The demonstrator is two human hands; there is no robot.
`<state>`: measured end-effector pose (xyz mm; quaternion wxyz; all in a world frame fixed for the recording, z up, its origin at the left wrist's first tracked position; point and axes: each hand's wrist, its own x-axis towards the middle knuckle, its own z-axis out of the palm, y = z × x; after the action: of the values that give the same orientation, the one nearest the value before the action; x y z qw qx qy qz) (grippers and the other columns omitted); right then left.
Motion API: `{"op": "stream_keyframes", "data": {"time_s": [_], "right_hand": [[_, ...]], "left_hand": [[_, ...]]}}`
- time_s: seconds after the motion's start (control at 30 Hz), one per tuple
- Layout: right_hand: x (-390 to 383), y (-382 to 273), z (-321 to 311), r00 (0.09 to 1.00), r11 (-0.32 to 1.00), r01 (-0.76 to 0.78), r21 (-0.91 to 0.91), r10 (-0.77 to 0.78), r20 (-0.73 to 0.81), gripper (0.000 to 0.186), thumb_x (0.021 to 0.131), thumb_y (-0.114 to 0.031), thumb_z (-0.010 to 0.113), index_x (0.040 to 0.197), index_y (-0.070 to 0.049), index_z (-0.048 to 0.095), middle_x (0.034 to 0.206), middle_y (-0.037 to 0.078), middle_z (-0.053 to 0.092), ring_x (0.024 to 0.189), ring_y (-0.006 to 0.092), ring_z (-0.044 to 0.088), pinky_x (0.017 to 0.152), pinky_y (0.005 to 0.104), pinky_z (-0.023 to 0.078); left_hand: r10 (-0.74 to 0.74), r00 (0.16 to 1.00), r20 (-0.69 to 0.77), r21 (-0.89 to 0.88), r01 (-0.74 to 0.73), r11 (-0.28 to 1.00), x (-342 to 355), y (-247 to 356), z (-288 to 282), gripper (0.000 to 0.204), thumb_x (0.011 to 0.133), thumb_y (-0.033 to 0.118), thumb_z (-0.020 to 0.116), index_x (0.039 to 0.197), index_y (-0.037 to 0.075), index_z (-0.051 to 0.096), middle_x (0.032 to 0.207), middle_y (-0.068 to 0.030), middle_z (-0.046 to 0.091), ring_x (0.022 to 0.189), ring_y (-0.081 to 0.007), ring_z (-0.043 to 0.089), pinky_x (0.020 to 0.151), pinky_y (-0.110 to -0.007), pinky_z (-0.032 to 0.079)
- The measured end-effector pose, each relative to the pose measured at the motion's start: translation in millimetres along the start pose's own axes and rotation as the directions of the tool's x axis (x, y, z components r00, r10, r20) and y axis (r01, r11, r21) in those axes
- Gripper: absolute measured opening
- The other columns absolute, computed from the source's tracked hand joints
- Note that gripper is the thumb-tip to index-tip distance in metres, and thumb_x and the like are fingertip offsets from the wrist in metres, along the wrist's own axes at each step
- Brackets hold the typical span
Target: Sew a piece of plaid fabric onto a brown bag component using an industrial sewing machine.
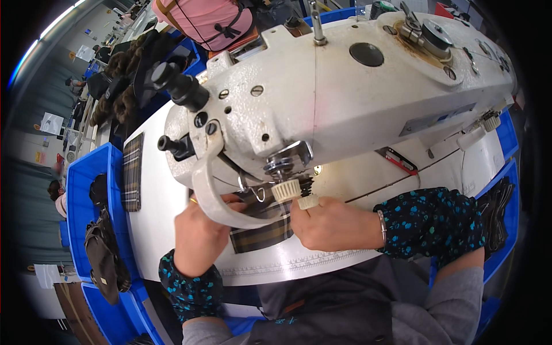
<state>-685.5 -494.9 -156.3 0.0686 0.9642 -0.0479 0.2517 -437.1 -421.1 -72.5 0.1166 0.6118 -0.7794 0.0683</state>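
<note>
A white sewing machine [345,98] fills the upper middle, its head hanging over a strip of brown plaid cloth [261,237] on the white table. My left hand [201,234] is at the cloth's left side, partly behind the machine's curved white guard [215,198]. Its visible fingers stretch over the cloth; the fingertips are hidden. To the right of the cloth, my right hand [336,225] is closed, close beneath the cream tension knobs [286,190]. What its curled fingers hold is hidden. The needle area is also out of sight behind the machine head.
Another plaid piece [132,172] lies on the table's left edge. Blue bins [75,215] with dark items stand at the left, another blue bin [510,230] at the right. A red-handled tool [398,161] lies behind my right hand. A ruler strip [293,263] runs along the front edge.
</note>
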Motion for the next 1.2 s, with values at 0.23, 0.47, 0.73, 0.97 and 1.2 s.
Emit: {"op": "stream_keyframes", "data": {"time_s": [0.23,0.47,0.73,0.97,1.2], "right_hand": [[-1.2,-11.1,-18.4,0.991,0.988,0.067,-0.143,-0.048,0.129,0.031,0.077,-0.016,0.062,0.09,0.01,0.072,0.094,0.029,0.073,0.056,0.0147,0.061,0.049,0.0249,0.044],[-9.0,-31.3,-21.7,0.992,0.994,0.092,-0.058,-0.087,0.09,0.034,0.073,-0.017,0.062,0.086,0.013,0.071,0.092,0.037,0.07,0.052,0.0155,0.059,0.043,0.0252,0.041],[-8.3,-31.6,-22.4,0.991,0.992,0.107,-0.063,-0.101,0.09,0.034,0.071,-0.019,0.06,0.085,0.009,0.072,0.092,0.032,0.072,0.05,0.0131,0.055,0.044,0.0251,0.036],[-10.8,-33.7,-18.4,0.992,0.993,0.119,0.002,-0.119,0.036,0.033,0.068,-0.018,0.061,0.078,0.011,0.071,0.087,0.034,0.071,0.046,0.0135,0.051,0.042,0.0253,0.036],[-11.2,-32.1,-17.0,0.992,0.993,0.119,0.018,-0.12,0.029,0.03,0.067,-0.019,0.061,0.074,0.009,0.069,0.085,0.033,0.071,0.046,0.0131,0.051,0.042,0.0251,0.035]], "left_hand": [[0.249,0.968,-0.024,0.027,-0.248,0.968,-9.7,61.4,17.0,0.038,0.069,0.01,0.07,0.106,0.011,0.078,0.087,0.001,0.055,0.077,-0.0181,0.055,0.077,-0.036,0.045],[0.159,0.987,-0.004,0.17,-0.156,0.973,-19.2,75.5,8.2,0.042,0.076,0.016,0.064,0.116,0.013,0.076,0.09,0.0023,0.05,0.084,-0.0161,0.052,0.092,-0.038,0.04],[0.185,0.981,0.061,-0.055,-0.182,0.982,-18.7,69.2,31.8,0.038,0.073,0.012,0.068,0.111,0.011,0.076,0.085,0.0007,0.049,0.081,-0.0196,0.052,0.083,-0.038,0.041],[0.113,0.992,0.057,-0.207,-0.099,0.973,-16.6,71.5,39.3,0.046,0.069,0.008,0.073,0.114,0.011,0.075,0.086,0.0001,0.051,0.081,-0.0201,0.053,0.076,-0.036,0.039],[0.096,0.993,0.073,-0.235,-0.076,0.969,-15.6,72.3,39.2,0.045,0.07,0.008,0.073,0.115,0.012,0.076,0.088,0.0006,0.053,0.083,-0.0202,0.054,0.08,-0.039,0.039]]}}
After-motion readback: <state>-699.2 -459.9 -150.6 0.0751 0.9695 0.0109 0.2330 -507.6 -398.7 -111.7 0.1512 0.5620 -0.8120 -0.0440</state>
